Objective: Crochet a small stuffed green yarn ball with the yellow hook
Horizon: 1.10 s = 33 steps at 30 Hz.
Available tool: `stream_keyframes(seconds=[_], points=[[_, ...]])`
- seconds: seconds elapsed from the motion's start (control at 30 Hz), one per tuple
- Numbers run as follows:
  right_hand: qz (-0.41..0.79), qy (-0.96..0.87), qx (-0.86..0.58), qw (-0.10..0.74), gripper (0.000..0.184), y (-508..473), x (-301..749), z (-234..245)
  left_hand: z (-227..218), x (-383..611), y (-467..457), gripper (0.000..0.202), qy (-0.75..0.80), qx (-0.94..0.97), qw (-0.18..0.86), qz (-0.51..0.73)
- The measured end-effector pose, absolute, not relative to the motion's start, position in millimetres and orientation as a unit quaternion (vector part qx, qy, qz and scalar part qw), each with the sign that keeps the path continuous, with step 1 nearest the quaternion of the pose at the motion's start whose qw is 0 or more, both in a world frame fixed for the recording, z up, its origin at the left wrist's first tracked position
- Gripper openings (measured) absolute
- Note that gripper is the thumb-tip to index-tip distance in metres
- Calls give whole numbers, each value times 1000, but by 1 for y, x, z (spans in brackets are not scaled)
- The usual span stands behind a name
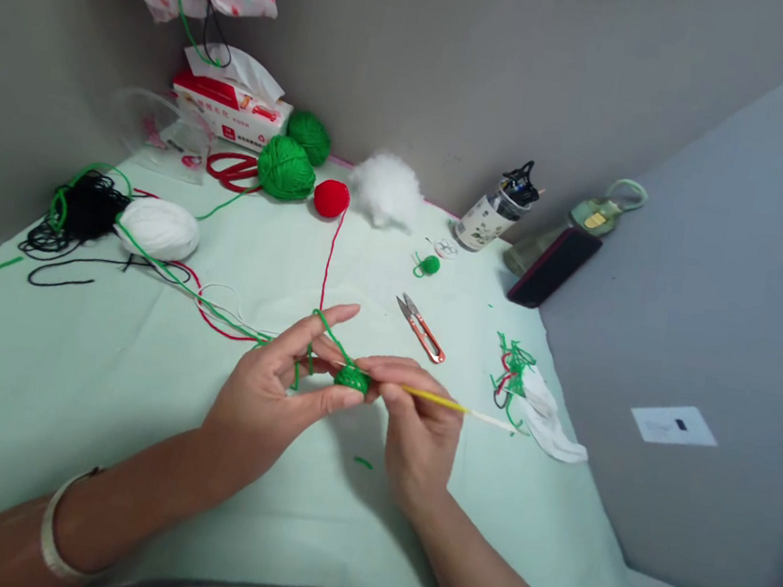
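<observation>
My left hand [277, 384] pinches a small green crochet piece [352, 378] between thumb and fingers. Green yarn [333, 334] runs from the piece up over the raised left index finger. A yellow crochet hook [435, 398] lies in the closed grip of my right hand [419, 438], its pale end pointing right. The hook's tip meets the top of the green piece, partly hidden by the fingers. Beyond the hands, orange-handled thread snips [422, 329] lie on the table. A red strand [330, 256] leads from a red yarn ball [331, 199] toward my left hand.
At the back stand a tissue pack [232, 111], green yarn balls [287, 168], red scissors [232, 171] and white stuffing [386, 189]. White yarn [159, 230] and black yarn [87, 207] lie left. A pen cup [490, 218], bottle [576, 224], phone [555, 268] and yarn scraps [516, 367] are right.
</observation>
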State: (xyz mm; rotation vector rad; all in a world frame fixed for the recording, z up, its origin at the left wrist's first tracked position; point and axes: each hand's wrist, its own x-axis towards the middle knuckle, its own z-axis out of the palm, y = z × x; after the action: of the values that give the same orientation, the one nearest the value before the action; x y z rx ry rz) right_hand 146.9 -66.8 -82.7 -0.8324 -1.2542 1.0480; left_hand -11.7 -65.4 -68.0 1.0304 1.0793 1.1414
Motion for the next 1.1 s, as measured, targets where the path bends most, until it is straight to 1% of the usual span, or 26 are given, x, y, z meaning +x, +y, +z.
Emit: stream_keyframes(seconds=[0.13, 0.23, 0.33, 0.4, 0.5, 0.57, 0.63, 0.7, 0.83, 0.93, 1.1], points=[[275, -665, -353, 598, 34, -73, 147, -82, -68, -8, -66, 78, 410, 398, 662, 485], [170, -717, -353, 577, 41, -73, 152, -78, -66, -7, -65, 74, 375, 370, 697, 486], [99, -757, -351, 542, 44, -72, 158, -75, -65, -9, -64, 68, 364, 371, 695, 496], [51, -779, -352, 517, 48, -72, 161, -75, -65, -10, -64, 67, 356, 363, 700, 502], [-31, -805, -338, 487, 53, -73, 167, -79, -64, -11, -64, 71, 327, 313, 742, 494], [-57, -814, -316, 485, 54, -74, 170, -81, -63, -12, -64, 75, 306, 271, 783, 469], [-36, -817, -298, 493, 52, -73, 171, -82, -63, -13, -63, 77, 290, 239, 817, 438], [16, -808, -290, 513, 46, -72, 170, -81, -63, -15, -61, 80, 280, 224, 835, 418], [132, -755, -289, 574, 38, -71, 166, -78, -64, -19, -57, 83, 280, 217, 837, 418], [197, -727, -307, 582, 36, -72, 164, -76, -62, -21, -54, 84, 295, 217, 828, 425], [253, -704, -311, 586, 30, -72, 166, -73, -58, -22, -52, 92, 309, 234, 815, 431]])
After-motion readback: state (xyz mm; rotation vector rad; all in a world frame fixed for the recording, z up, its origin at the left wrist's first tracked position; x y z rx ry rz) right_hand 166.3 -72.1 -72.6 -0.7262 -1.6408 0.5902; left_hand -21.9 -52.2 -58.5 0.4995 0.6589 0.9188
